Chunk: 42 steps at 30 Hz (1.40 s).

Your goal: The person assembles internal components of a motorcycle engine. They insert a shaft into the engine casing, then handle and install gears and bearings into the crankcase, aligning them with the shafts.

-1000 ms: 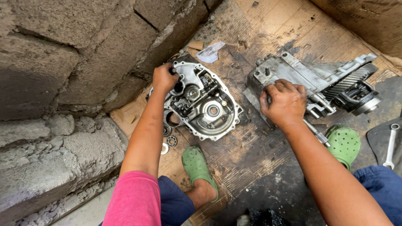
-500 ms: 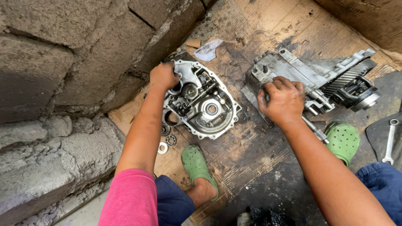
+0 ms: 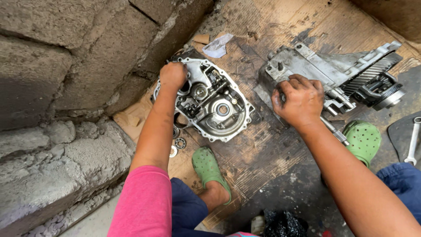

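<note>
Two hands: left hand [image 3: 173,74] fingers clenched on gear-filled engine cover [image 3: 217,109], right hand [image 3: 299,100] gripping engine casing [image 3: 326,72].

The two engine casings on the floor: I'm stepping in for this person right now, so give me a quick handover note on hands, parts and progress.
Left hand rests closed on the top edge of the open casing half, which lies gear side up by the stone wall.
Right hand grips the near end of the second casing, over a shaft.
Done: the casing is split, and bearings lie loose beside it.
Left: internals remain in both halves.
A wrench lies at far right.
</note>
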Tool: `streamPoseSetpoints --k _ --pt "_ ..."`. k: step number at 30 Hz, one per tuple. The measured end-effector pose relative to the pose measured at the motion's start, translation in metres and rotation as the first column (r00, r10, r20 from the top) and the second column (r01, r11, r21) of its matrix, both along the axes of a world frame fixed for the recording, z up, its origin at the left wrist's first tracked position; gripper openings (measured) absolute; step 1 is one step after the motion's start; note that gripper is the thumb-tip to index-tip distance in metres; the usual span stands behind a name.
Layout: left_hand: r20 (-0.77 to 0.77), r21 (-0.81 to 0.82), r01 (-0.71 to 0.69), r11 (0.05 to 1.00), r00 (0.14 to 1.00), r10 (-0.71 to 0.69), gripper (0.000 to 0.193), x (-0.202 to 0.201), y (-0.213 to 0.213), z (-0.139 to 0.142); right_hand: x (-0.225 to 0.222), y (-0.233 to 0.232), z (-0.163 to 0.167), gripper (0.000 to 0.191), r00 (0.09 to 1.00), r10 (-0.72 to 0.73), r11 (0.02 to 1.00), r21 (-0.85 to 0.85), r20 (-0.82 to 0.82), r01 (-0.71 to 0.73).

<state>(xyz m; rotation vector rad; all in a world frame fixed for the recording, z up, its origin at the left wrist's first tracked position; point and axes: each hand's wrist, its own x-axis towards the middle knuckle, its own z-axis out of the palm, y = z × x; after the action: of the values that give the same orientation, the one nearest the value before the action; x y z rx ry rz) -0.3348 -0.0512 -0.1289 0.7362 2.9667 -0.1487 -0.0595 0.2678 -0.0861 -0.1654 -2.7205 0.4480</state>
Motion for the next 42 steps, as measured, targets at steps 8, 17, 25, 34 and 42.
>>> streamPoseSetpoints --k 8,17,25,34,42 --pt "-0.031 0.031 0.088 0.996 0.996 -0.087 0.032 0.003 -0.001 -0.01 -0.001 -0.001 0.0 0.016 1.0 -0.006 0.999 0.041 -0.006 0.006" --pt "0.078 -0.02 0.064 0.998 0.995 -0.062 0.036 0.005 -0.002 -0.006 0.003 0.001 -0.003 0.014 1.0 0.015 0.999 0.03 -0.02 -0.015" --pt "0.117 -0.163 0.116 0.98 0.988 -0.097 0.04 0.002 -0.024 0.074 0.004 -0.001 -0.009 0.017 1.0 0.019 0.998 0.06 -0.013 -0.018" --pt "0.092 0.039 0.052 0.998 0.994 -0.055 0.033 0.144 -0.193 0.157 0.011 -0.003 -0.032 0.009 0.998 0.061 0.988 0.143 -0.013 -0.059" --pt "0.412 0.125 -0.582 0.804 0.767 0.491 0.035 0.294 -0.305 0.027 0.013 0.004 -0.044 0.008 0.997 0.08 0.984 0.158 0.024 -0.083"
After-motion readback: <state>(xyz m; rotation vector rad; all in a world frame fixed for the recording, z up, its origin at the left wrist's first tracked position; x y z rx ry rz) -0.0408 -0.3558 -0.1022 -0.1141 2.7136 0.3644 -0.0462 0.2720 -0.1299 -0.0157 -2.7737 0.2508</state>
